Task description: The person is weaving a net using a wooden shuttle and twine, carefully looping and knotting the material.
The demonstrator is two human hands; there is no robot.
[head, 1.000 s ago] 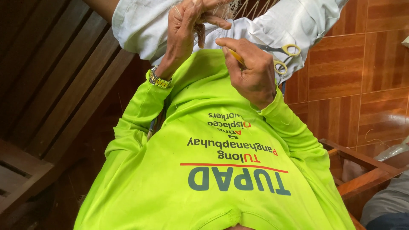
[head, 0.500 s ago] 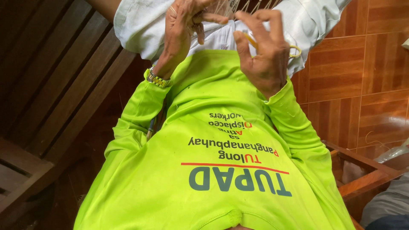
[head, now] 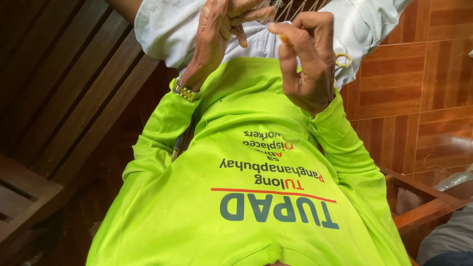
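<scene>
At the top edge of the head view, your left hand and right hand are raised in front of your chest, over the lime-green shirt. Your right hand is closed in a pinch: thumb and forefinger grip a small yellow tool, most of it hidden inside the fist, so its full length cannot be judged. Its visible tip points left, toward your left hand. Your left-hand fingers are curled around a bundle of pale strands that run up and out of view; whether they clamp them tightly cannot be told. The strands lie just above and between both hands, nearer the left. A gold wristwatch sits on your left wrist. A white cloth lies behind the hands.
</scene>
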